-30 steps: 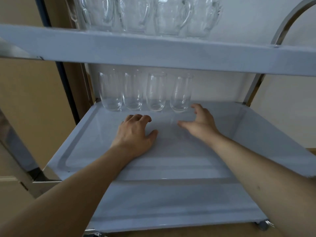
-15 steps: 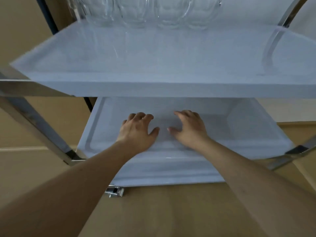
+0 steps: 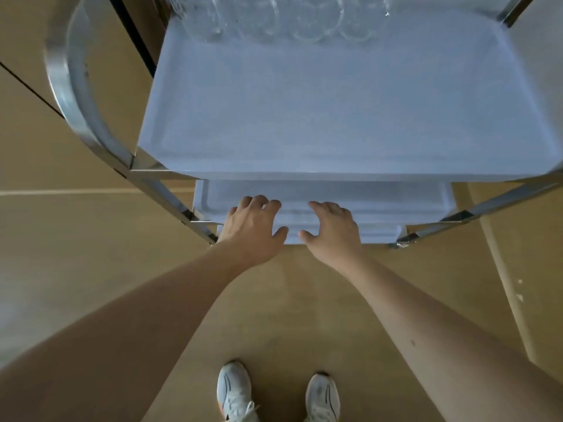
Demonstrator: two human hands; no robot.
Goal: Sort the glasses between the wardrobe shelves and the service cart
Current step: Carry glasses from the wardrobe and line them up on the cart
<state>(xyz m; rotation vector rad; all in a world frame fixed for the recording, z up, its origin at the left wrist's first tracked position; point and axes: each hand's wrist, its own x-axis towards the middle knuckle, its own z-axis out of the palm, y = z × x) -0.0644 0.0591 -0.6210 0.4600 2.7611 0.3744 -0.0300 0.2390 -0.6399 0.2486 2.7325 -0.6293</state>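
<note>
The service cart has a white top tray (image 3: 335,117) with several clear glass mugs (image 3: 274,22) in a row at its far edge. Below it, only the front strip of the lower white tray (image 3: 396,202) shows. My left hand (image 3: 253,226) and my right hand (image 3: 332,229) hover side by side at the lower tray's front edge, fingers loosely spread, holding nothing. The tall glasses on the lower tray are hidden by the top tray.
The cart's chrome frame (image 3: 76,102) curves up at the left, and a chrome rail (image 3: 487,208) runs at the right. Brown floor (image 3: 289,300) lies in front of the cart, with my white shoes (image 3: 234,391) at the bottom. A beige cabinet panel (image 3: 24,56) stands at left.
The view has risen from under the top tray to above it. Both hands have drawn back from beside the tall glasses to the lower tray's front edge, holding nothing.
</note>
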